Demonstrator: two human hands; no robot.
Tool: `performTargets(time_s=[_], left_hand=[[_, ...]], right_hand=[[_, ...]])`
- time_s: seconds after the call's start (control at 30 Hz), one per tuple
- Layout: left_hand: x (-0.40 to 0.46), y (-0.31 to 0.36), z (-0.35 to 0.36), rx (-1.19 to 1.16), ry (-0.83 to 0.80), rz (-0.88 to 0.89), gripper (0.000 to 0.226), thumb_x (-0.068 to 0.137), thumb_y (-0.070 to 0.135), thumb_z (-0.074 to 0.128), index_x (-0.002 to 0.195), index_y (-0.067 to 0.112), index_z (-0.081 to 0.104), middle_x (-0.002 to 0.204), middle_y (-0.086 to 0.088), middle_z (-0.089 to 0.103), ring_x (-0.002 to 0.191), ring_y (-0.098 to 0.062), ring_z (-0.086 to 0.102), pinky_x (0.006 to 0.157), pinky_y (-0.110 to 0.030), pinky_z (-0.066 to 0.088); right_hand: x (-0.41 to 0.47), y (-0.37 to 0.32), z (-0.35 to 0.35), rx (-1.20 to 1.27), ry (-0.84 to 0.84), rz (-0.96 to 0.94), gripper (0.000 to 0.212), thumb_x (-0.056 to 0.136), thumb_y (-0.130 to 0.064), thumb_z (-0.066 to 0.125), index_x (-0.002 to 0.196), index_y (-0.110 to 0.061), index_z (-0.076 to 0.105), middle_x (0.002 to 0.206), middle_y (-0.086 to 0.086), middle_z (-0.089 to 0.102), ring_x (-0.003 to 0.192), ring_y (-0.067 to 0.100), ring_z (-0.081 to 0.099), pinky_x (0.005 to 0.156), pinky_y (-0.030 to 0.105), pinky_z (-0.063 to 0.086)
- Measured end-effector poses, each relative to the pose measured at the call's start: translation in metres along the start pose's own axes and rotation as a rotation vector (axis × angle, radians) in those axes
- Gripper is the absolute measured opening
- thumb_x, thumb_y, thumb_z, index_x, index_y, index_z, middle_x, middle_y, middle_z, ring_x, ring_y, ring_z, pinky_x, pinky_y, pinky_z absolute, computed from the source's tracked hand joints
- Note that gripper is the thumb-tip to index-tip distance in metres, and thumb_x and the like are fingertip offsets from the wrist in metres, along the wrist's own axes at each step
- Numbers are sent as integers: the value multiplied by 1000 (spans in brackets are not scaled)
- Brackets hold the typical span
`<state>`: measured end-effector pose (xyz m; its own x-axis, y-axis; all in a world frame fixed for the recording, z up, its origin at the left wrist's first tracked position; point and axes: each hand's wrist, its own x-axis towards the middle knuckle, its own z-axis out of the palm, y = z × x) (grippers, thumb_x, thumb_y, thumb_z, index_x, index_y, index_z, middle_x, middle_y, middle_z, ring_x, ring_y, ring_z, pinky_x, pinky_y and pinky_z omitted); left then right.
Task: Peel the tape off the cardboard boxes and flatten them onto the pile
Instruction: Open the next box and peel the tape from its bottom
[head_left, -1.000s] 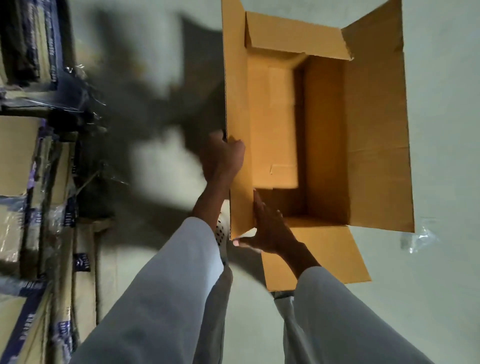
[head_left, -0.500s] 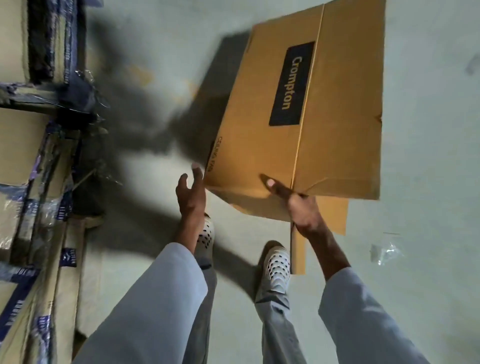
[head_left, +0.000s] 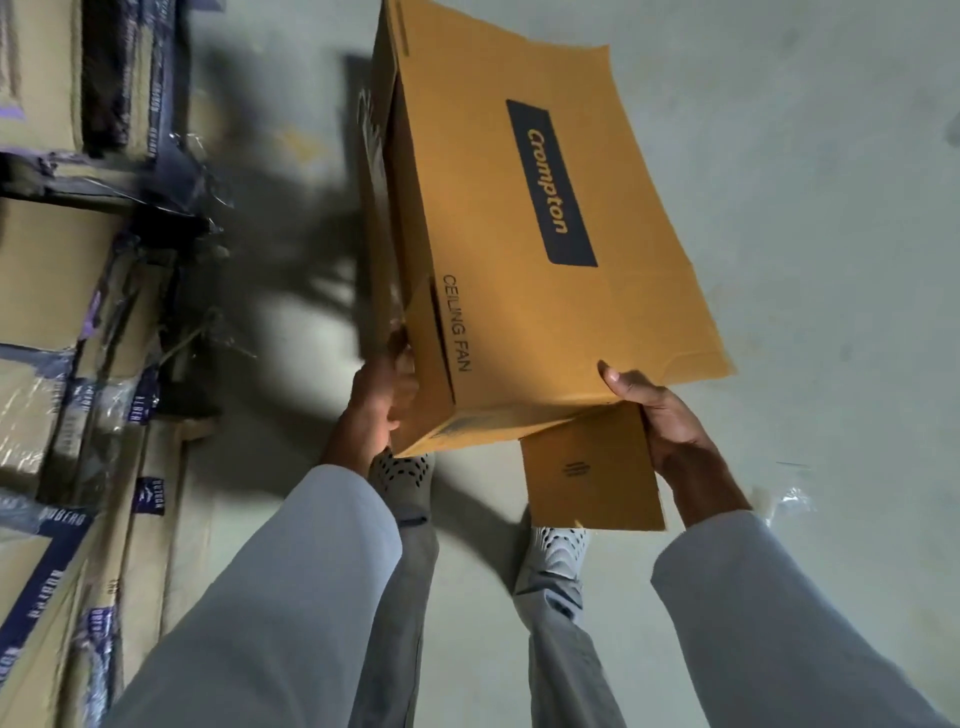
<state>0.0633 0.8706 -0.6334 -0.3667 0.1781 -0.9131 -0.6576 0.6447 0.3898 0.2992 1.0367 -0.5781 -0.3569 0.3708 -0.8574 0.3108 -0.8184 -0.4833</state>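
A brown cardboard box (head_left: 519, 312) with a dark "Crompton" label and "CEILING FAN" print is held in the air over the floor, its printed side facing me. My left hand (head_left: 382, 400) grips the box's near left corner, fingers curled around the edge. My right hand (head_left: 660, 415) holds the near right edge, thumb on top. One loose flap (head_left: 592, 473) hangs down below the box beside my right hand. No tape shows on the faces I see.
A pile of flattened cardboard boxes (head_left: 52, 291) with blue printed tape and clear plastic lies along the left. My two feet in white perforated shoes (head_left: 402, 470) stand on the grey floor. A crumpled scrap of clear tape (head_left: 789, 499) lies at the right.
The box went from showing its open inside to showing its printed outer face. My left hand let go, then took hold of the near left corner. The box now sits closer to me.
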Motion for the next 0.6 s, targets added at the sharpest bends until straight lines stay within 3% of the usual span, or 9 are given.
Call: performTargets(time_s=[0.07, 0.17, 0.2, 0.27, 0.33, 0.4, 0.5, 0.53, 0.6], left_hand=[[-2, -17, 10, 36, -18, 49, 36, 95, 56, 47, 111, 29, 65, 98, 10, 67, 93, -13, 62, 91, -41, 45], [-5, -37, 20, 87, -35, 239, 29, 103, 40, 43, 122, 30, 62, 100, 19, 70, 90, 4, 66, 76, -19, 54], [-2, -44, 21, 147, -58, 296, 35, 100, 53, 43, 127, 35, 58, 107, 20, 69, 95, 6, 66, 85, -18, 53], [4, -60, 20, 320, -108, 337, 59, 80, 83, 49, 129, 50, 51, 123, 19, 65, 116, -7, 62, 106, -37, 46], [7, -70, 19, 289, -132, 375, 67, 76, 82, 56, 133, 47, 50, 133, 16, 60, 127, -13, 55, 110, -45, 41], [0, -67, 20, 136, -67, 450, 70, 80, 77, 56, 135, 35, 54, 135, 6, 60, 127, -16, 55, 108, -40, 43], [-13, -44, 29, 40, 18, 658, 44, 86, 69, 55, 104, 31, 70, 110, 12, 71, 106, -11, 65, 90, -33, 51], [-20, -31, 36, 97, 52, 722, 32, 89, 61, 57, 92, 32, 69, 98, 19, 70, 97, -5, 65, 84, -28, 51], [-26, -8, 54, 274, 152, 878, 30, 88, 60, 57, 80, 31, 61, 80, 20, 62, 86, -7, 62, 73, -23, 45]], right_hand=[[15, 15, -9, 19, 40, 47, 32, 61, -43, 84, 83, -20, 78, 116, -5, 73, 124, 21, 57, 98, 43, 49], [28, 39, -18, 148, 155, 68, 52, 54, -37, 93, 98, -13, 81, 120, 13, 72, 115, 34, 66, 91, 50, 57], [32, 45, -21, 188, 178, 46, 69, 41, -40, 100, 101, -11, 80, 118, 13, 73, 110, 34, 68, 91, 49, 58], [35, 50, -27, 233, 212, -21, 78, 27, -42, 103, 95, -11, 80, 108, 8, 77, 99, 27, 71, 86, 40, 58], [30, 50, -25, 265, 220, -71, 50, 58, -37, 93, 98, -12, 77, 103, 3, 77, 98, 23, 70, 83, 36, 56], [30, 55, -26, 325, 231, -81, 36, 90, -34, 67, 117, -10, 70, 110, 3, 75, 103, 24, 69, 87, 39, 55], [31, 63, -27, 401, 263, -79, 38, 100, -38, 52, 124, -11, 65, 111, 6, 75, 97, 24, 72, 82, 40, 60], [33, 65, -26, 416, 283, -67, 36, 100, -38, 53, 121, -12, 66, 109, 6, 76, 96, 24, 72, 80, 40, 60], [41, 64, -18, 400, 368, 10, 38, 98, -38, 60, 124, -11, 64, 119, 10, 72, 101, 25, 68, 81, 41, 57]])
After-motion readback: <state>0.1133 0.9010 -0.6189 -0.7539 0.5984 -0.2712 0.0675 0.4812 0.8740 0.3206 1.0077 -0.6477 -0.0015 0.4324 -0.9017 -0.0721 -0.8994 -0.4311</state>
